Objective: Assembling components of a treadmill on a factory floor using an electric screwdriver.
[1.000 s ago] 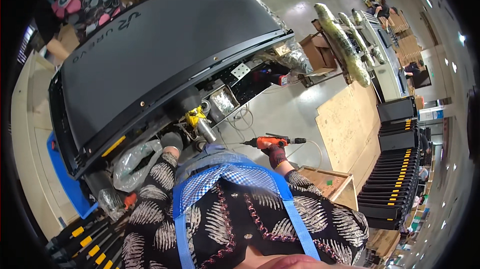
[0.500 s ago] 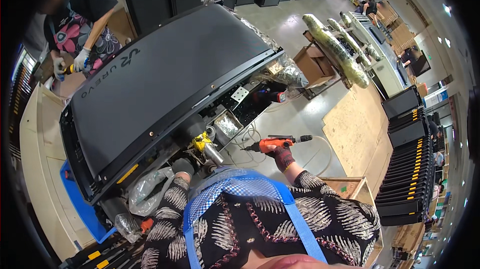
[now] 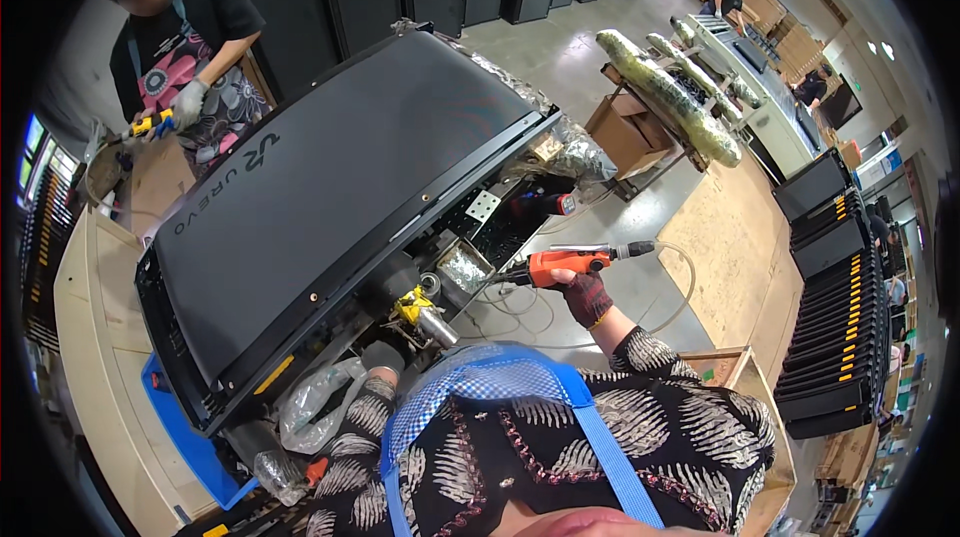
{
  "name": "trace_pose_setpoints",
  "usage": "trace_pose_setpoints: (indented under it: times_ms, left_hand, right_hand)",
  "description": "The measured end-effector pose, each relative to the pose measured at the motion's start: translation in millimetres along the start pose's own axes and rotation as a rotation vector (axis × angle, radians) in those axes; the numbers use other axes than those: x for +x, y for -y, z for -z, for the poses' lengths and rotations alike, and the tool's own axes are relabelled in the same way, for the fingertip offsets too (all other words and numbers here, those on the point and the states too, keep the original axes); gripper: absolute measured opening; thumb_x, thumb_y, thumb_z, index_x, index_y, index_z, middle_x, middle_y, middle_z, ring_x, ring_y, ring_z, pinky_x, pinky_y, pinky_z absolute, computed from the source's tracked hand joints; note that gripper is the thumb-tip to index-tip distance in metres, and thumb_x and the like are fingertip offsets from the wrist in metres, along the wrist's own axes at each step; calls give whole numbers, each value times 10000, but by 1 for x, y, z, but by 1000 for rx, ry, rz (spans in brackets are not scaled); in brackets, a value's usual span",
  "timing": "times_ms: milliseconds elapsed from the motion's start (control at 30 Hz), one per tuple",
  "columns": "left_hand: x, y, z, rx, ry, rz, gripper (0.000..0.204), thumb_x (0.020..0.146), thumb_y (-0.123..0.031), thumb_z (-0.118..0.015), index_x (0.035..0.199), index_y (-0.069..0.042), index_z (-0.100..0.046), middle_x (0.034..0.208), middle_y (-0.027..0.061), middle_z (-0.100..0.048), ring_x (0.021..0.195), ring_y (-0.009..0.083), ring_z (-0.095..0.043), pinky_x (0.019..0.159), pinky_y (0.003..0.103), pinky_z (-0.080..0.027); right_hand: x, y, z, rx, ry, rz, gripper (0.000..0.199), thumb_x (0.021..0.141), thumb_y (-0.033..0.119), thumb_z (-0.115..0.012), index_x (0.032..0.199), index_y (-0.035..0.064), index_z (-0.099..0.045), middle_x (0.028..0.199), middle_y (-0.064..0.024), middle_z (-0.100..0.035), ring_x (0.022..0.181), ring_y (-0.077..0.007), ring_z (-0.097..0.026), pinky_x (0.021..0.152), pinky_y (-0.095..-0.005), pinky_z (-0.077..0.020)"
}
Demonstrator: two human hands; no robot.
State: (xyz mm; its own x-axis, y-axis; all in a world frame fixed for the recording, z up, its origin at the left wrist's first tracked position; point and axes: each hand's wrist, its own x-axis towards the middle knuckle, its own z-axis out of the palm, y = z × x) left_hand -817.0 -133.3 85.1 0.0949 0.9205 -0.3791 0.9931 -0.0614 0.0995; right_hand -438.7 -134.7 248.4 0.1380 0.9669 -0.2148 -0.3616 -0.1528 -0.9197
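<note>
My right hand (image 3: 588, 299), in a dark red and black glove, is closed round the grip of an orange air screwdriver (image 3: 565, 264). The tool lies nearly level, its tip at the right side of a metal tin of small screws (image 3: 466, 265). My left hand (image 3: 382, 356), in a grey glove, is low beside the near side of a large black treadmill deck (image 3: 330, 192); its fingers are hidden. Between my left hand and the tin, a metal cylinder wrapped with yellow material (image 3: 428, 317) sticks out.
A clear plastic bag (image 3: 318, 405) and a blue bin (image 3: 190, 437) lie left of my left arm. An air hose (image 3: 690, 277) loops from the screwdriver. Across the deck stands a co-worker (image 3: 190, 57) holding a yellow tool (image 3: 152, 124). A cardboard box (image 3: 628, 129) stands at the far right.
My right hand has raised the screwdriver toward the tin. The whole view has shifted slightly. Across the deck, the co-worker's yellow tool has moved up.
</note>
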Motion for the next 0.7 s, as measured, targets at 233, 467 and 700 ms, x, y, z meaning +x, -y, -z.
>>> trace_pose_setpoints:
  times_ms: [233, 467, 700]
  left_hand:
    - [-7, 2, 7, -52, -101, -57, 265, 809, -337, -570, 832, -112, -707, 890, 103, -689, 831, 320, -652, 716, 391, -513]
    - [-11, 7, 27, -347, -111, -28, 254, 798, -304, -579, 841, -82, -693, 888, 107, -683, 820, 302, -646, 702, 383, -501]
    - [-82, 14, 137, -1113, 325, -305, 264, 795, -228, -602, 931, -3, -630, 867, 96, -643, 799, 146, -581, 755, 296, -465]
  right_hand:
    - [-1, 6, -7, -57, 49, 17, 555, 689, 182, -726, 1173, 9, -515, 1098, -124, -599, 987, -252, -603, 873, -384, -495]
    - [16, 39, -29, -29, 119, 117, 509, 652, 202, -759, 1081, 10, -563, 1064, -101, -614, 1027, -241, -580, 927, -390, -450]
    - [50, 71, -55, -13, 458, 583, 648, 633, 284, -767, 1171, 49, -491, 1171, -148, -554, 1085, -290, -547, 961, -429, -418]
